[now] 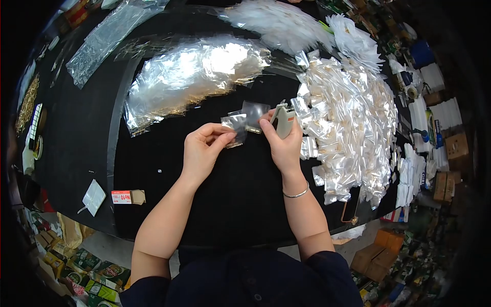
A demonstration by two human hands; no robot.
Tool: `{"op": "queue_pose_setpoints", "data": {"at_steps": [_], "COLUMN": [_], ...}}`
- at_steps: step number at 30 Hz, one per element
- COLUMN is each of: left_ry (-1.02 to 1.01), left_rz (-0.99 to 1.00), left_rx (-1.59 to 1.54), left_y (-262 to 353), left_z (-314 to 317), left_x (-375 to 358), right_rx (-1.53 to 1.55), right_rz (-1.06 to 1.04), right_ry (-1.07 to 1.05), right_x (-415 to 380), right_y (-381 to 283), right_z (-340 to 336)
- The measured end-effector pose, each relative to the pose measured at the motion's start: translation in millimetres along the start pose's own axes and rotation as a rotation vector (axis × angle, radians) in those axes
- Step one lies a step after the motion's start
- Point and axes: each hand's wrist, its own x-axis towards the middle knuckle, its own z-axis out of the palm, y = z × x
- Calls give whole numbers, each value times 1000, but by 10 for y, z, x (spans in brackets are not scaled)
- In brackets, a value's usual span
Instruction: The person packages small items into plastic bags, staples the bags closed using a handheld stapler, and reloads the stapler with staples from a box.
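My left hand (209, 146) pinches a small clear plastic bag (235, 123) between thumb and fingers, over the black table. A second clear bag (254, 113) overlaps it, with its lower edge at the thumb and fingertips of my right hand (281, 143). That hand is wrapped round a pale grey stapler (285, 123) with a red mark on its side, its jaw end pointing up and away from me. Close to the right of the stapler lies a large heap of filled clear bags (348, 123). A fanned spread of flat clear bags (189, 77) lies beyond my left hand.
A red and white No10 box (123, 197) and a small white packet (93, 197) lie at the front left. Long plastic sleeves (112, 38) are at the far left, more translucent bags (279, 23) at the back. Cardboard boxes (376, 258) stand on the floor right.
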Motion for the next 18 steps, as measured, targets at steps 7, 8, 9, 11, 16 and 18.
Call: {"op": "queue_pose_setpoints", "data": {"at_steps": [7,8,9,11,16,18], "left_ry": [-4,12,30,54,-18,75], "left_rz": [274,389,504,622,118,-5], "left_rx": [269,405,541,677,96,-186], "left_y": [11,36,77,74,-61,-41], "left_z": [-7,-8,-4,-11,-64,-87], "left_x": [-24,-31,-39,-43,-45,-15], "right_rx": [-3,15,32,13,-6,0], "right_rz": [4,13,23,41,84,86], "right_ry": [-16,-23,-31,-72,-180,-193], "right_x": [-95,-104,-117,-179,-186,-142], "right_y": [-54,-62,-70,-79,-63,-30], "right_z": [39,39,40,42,99,118]}}
